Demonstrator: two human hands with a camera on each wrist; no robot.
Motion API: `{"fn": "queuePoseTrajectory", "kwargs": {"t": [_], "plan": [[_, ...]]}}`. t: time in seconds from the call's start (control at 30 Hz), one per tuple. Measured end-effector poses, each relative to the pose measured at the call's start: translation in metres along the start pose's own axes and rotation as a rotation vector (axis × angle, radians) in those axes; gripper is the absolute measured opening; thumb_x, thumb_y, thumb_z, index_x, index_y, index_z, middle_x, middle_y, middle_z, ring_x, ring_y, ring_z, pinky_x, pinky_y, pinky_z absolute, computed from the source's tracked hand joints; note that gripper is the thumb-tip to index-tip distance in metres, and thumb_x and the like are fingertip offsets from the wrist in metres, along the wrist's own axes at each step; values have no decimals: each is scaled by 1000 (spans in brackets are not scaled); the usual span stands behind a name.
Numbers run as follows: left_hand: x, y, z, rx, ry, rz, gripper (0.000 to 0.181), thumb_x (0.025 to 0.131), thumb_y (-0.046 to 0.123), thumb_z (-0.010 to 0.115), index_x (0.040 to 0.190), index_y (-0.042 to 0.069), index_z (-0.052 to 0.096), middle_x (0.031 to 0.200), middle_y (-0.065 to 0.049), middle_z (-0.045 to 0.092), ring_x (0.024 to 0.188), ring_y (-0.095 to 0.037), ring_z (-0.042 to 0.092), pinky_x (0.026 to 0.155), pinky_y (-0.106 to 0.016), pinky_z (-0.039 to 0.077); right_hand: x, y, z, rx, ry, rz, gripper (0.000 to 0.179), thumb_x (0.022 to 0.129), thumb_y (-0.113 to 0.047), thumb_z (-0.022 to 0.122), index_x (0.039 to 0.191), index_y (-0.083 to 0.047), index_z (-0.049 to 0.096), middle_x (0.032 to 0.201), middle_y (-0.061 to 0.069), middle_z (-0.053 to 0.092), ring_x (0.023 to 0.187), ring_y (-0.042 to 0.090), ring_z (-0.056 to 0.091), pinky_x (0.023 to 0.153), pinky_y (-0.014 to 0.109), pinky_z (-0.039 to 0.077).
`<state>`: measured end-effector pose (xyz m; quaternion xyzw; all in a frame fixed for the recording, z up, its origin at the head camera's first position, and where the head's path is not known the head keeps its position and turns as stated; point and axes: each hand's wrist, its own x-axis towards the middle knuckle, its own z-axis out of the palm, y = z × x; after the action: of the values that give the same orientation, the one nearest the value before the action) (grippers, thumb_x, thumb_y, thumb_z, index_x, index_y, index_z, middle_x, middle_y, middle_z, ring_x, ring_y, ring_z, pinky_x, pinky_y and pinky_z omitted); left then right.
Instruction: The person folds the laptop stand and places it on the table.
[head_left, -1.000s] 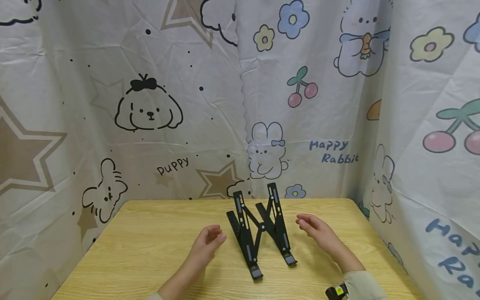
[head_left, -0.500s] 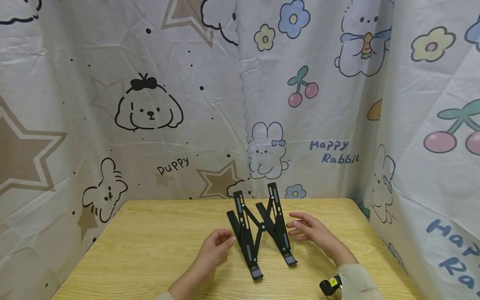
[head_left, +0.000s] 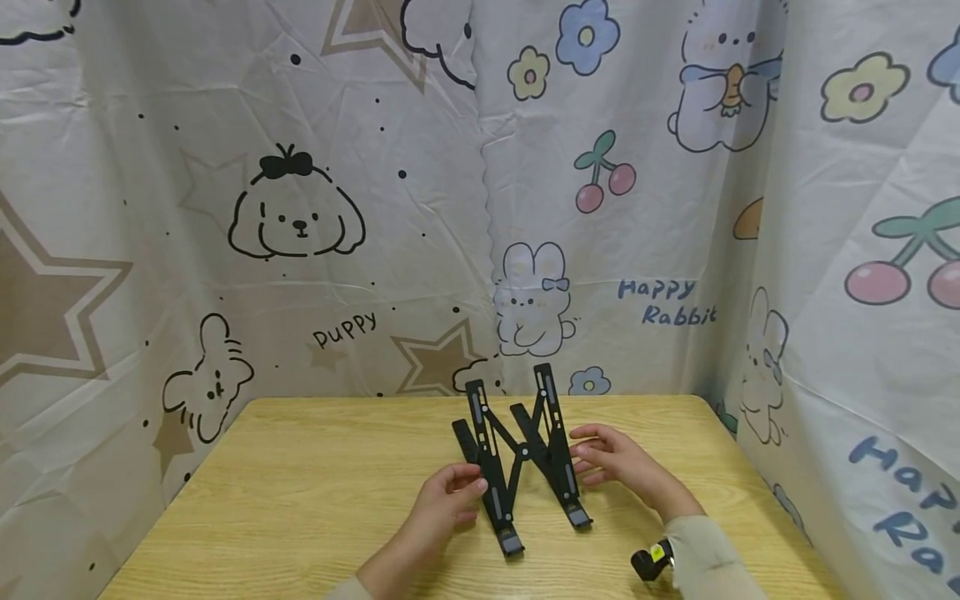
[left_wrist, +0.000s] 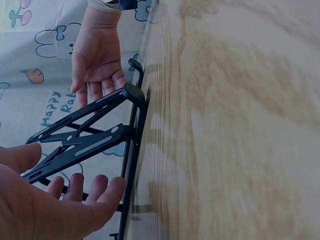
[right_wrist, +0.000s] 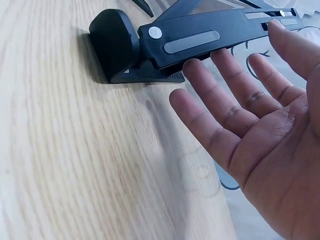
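Observation:
A black folding laptop stand (head_left: 492, 479) stands unfolded on the wooden table, its two rails joined by crossed struts. Grey pads line the rails, and small lips turn up at the near ends. At its left rail is my left hand (head_left: 446, 500), fingers loosely bent, fingertips right at the rail. My right hand (head_left: 626, 467) is beside the right rail with its fingers spread. In the right wrist view the fingertips (right_wrist: 192, 70) of that hand reach the rail's lower edge, palm turned up. The left wrist view shows both hands on opposite sides of the stand (left_wrist: 90, 145).
The light wooden table (head_left: 300, 500) runs back to a cloth curtain (head_left: 420, 208) printed with cartoon animals, stars and flowers. More curtain hangs at both sides. A small black device (head_left: 651, 560) with a yellow-green mark is strapped at the right wrist, by a beige sleeve (head_left: 708, 558).
Both hands have moved inward toward the stand, the left one rightward to the left rail and the right one leftward to the right rail. The stand keeps its place on the table.

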<state>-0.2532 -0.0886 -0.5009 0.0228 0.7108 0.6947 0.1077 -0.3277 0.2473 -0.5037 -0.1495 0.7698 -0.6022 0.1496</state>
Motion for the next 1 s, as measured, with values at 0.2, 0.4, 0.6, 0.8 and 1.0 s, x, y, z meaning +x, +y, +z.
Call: {"fn": "queuePoseTrajectory", "kwargs": {"t": [0.2, 0.4, 0.6, 0.8, 1.0], "plan": [[4, -3, 5, -30, -7, -6, 50, 98, 23, 71, 138, -3, 55, 126, -14, 65, 112, -28, 66, 91, -48, 59, 3, -1, 3, 25, -31, -3, 50, 100, -16, 67, 142, 2, 47, 127, 21, 64, 104, 29, 68, 86, 51, 60], [9, -7, 8, -48, 0, -10, 50, 97, 16, 72, 139, -5, 54, 125, -15, 65, 108, -23, 66, 90, -48, 60, 7, 2, 7, 27, -41, -16, 49, 96, -8, 70, 138, 4, 47, 123, 21, 63, 99, 26, 68, 83, 52, 61], [15, -11, 9, -74, 10, -13, 48, 96, 9, 71, 138, -4, 53, 125, -17, 63, 104, -20, 66, 89, -47, 60, 10, 6, 12, 55, -54, -24, 44, 96, -2, 67, 136, 4, 48, 120, 19, 64, 97, 24, 69, 81, 49, 62], [15, -9, 10, -113, 14, 16, 43, 93, 1, 70, 133, -5, 54, 118, -16, 62, 98, -20, 64, 89, -48, 60, 13, 7, 14, 79, -41, -20, 44, 95, 1, 66, 135, 3, 48, 117, 17, 65, 95, 24, 69, 79, 47, 62], [16, -9, 11, -137, 25, 39, 41, 92, -3, 69, 130, -4, 55, 111, -13, 60, 94, -20, 62, 84, -46, 62, 13, 10, 15, 80, -33, -22, 43, 95, 2, 66, 135, 2, 48, 113, 15, 64, 94, 25, 69, 78, 47, 62]]}}
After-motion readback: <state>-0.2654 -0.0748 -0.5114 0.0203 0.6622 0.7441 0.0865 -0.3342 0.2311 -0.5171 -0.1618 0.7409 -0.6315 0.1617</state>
